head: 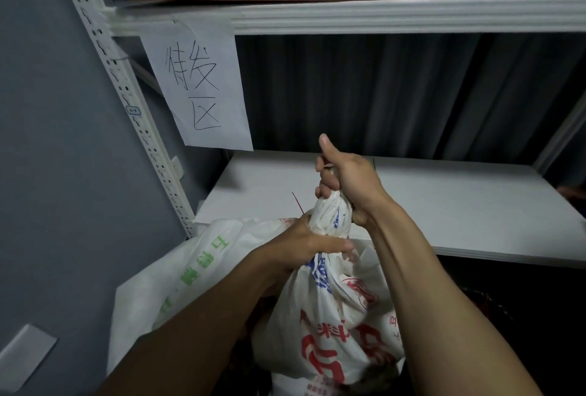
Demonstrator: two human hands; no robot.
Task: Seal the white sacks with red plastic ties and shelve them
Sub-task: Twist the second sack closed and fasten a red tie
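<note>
Our right grip (348, 183) squeezes the white sack's (333, 332) bunched top. Our left grip (304, 243) squeezes the neck lower, where the red tie (298, 202) pokes out. We think tying is half done. The sack sits below the shelf (444, 205), not on it yet.

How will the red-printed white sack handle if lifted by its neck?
Probably floppy: the red-printed white sack creases and its neck bunches narrow inside the right hand. It likely sags and swings under the grip, since its body bulges below. Weight unclear; the neck might slip, so the left hand gripping lower probably helps.
</note>
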